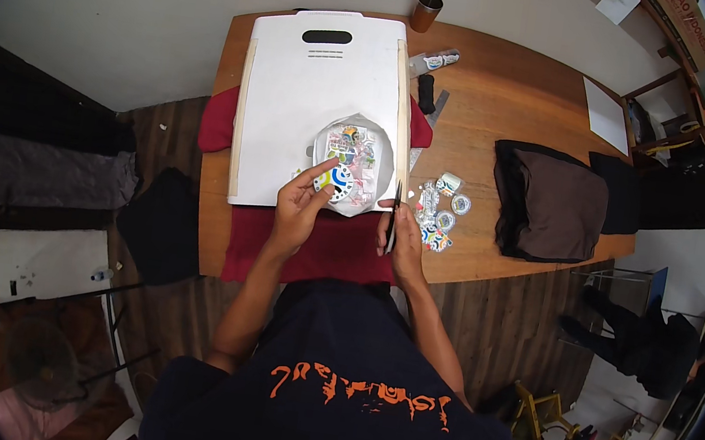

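Observation:
Between the thumb and fingers of my left hand is a round printed cutout, white with blue and yellow-green marks. It is held over a whitish, open container, bowl or bag I cannot tell, holding clear and coloured scraps. My right hand is closed around dark scissors, the blades pointing away from me beside the container. Under the container lies a white board with an oval handle slot, resting on maroon cloth.
Several printed cutouts and small rolls lie right of the board. Folded dark clothes sit farther right on the wooden table. A metal ruler, a clear bottle and a brown cup stand or lie beyond.

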The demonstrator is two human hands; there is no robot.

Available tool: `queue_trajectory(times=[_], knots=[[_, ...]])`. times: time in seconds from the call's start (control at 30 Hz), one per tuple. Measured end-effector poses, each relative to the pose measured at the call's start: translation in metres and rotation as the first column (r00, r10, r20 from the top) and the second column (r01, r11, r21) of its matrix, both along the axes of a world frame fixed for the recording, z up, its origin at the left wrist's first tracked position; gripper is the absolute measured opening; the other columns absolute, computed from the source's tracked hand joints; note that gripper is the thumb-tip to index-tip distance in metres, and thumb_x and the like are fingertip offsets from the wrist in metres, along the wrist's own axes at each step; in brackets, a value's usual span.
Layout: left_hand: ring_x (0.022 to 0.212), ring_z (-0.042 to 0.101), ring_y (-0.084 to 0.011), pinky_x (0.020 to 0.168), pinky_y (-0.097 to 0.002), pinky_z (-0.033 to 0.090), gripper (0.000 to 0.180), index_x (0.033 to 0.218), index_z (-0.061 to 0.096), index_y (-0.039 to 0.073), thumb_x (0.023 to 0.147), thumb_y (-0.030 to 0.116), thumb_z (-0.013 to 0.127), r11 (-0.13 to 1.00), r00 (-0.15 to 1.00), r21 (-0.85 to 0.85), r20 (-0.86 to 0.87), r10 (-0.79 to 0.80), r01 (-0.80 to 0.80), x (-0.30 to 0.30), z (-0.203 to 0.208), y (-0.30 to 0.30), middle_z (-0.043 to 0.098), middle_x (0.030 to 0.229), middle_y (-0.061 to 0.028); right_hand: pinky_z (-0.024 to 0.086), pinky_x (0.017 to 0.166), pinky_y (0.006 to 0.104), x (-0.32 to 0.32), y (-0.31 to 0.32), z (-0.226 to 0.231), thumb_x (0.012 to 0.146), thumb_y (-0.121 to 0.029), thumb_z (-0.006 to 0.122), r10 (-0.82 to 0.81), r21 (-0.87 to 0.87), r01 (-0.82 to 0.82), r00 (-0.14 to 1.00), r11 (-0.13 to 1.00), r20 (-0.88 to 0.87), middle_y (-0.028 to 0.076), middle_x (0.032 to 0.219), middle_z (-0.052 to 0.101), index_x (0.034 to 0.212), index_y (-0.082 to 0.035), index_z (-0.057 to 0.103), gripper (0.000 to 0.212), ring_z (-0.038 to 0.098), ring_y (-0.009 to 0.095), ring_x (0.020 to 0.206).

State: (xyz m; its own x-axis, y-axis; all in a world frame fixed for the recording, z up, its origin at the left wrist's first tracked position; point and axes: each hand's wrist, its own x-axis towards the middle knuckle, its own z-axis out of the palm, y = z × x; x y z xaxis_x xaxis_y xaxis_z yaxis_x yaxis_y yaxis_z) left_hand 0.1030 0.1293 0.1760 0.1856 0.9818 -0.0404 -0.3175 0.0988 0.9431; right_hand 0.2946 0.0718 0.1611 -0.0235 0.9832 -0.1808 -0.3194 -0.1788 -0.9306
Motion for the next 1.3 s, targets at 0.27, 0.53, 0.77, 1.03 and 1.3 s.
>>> queue_trajectory(times=[0.27, 0.53, 0.77, 1.03, 1.3], knots=[[0.110, 0.058, -0.0145, 0.097, -0.0272, 0.047, 0.040, 0.135, 0.050, -0.007, 0.095, -0.004, 0.055, 1.000, 1.000, -0.002, 0.004, 0.012, -0.012, -0.001, 0.001, 0.000, 0.059, 0.124, -0.0149, 0.038, 0.050, 0.0219, 0.006, 0.003, -0.018, 0.107, -0.033, 0.036, -0.038, -0.026, 0.038, 0.999, 0.999, -0.004, -0.001, 0.061, 0.042, 0.120, -0.002, 0.051, 0.036, 0.040, 0.006, 0.052], [0.111, 0.058, -0.0150, 0.096, -0.0263, 0.047, 0.036, 0.128, 0.056, -0.009, 0.093, -0.008, 0.057, 0.999, 0.999, 0.037, 0.026, 0.024, -0.025, 0.000, -0.008, 0.000, 0.058, 0.123, -0.0131, 0.036, 0.051, 0.0233, -0.002, 0.004, -0.010, 0.106, -0.032, 0.037, -0.024, -0.038, 0.021, 0.997, 0.999, -0.066, 0.000, 0.061, 0.040, 0.112, -0.004, 0.051, 0.032, 0.040, 0.009, 0.052], [0.112, 0.057, -0.0148, 0.095, -0.0252, 0.047, 0.036, 0.128, 0.057, -0.008, 0.092, -0.009, 0.057, 0.992, 0.999, 0.120, 0.008, -0.043, 0.041, 0.006, -0.004, -0.006, 0.058, 0.126, -0.0133, 0.027, 0.051, 0.0182, -0.018, 0.016, 0.018, 0.096, -0.018, 0.062, -0.039, -0.032, 0.039, 0.999, 0.999, 0.008, -0.010, 0.068, 0.043, 0.108, -0.008, 0.058, 0.017, 0.036, 0.000, 0.058], [0.113, 0.057, -0.0145, 0.095, -0.0252, 0.047, 0.037, 0.128, 0.058, -0.006, 0.092, -0.010, 0.057, 0.985, 0.991, 0.110, -0.031, -0.131, 0.133, 0.006, -0.002, -0.011, 0.058, 0.126, -0.0132, 0.032, 0.056, 0.0180, -0.025, 0.034, 0.035, 0.097, -0.016, 0.061, -0.085, 0.092, 0.069, 0.979, 0.993, 0.188, -0.008, 0.071, 0.050, 0.097, -0.003, 0.061, 0.013, 0.039, -0.001, 0.064], [0.113, 0.058, -0.0151, 0.096, -0.0257, 0.047, 0.045, 0.135, 0.050, -0.008, 0.091, -0.012, 0.057, 0.990, 0.995, 0.114, 0.043, -0.094, 0.089, 0.013, 0.001, -0.019, 0.058, 0.128, -0.0152, 0.033, 0.051, 0.0192, -0.021, 0.026, 0.030, 0.096, -0.026, 0.064, -0.107, 0.048, 0.100, 0.981, 0.994, 0.160, -0.007, 0.069, 0.051, 0.097, -0.006, 0.062, 0.020, 0.043, 0.001, 0.058]])
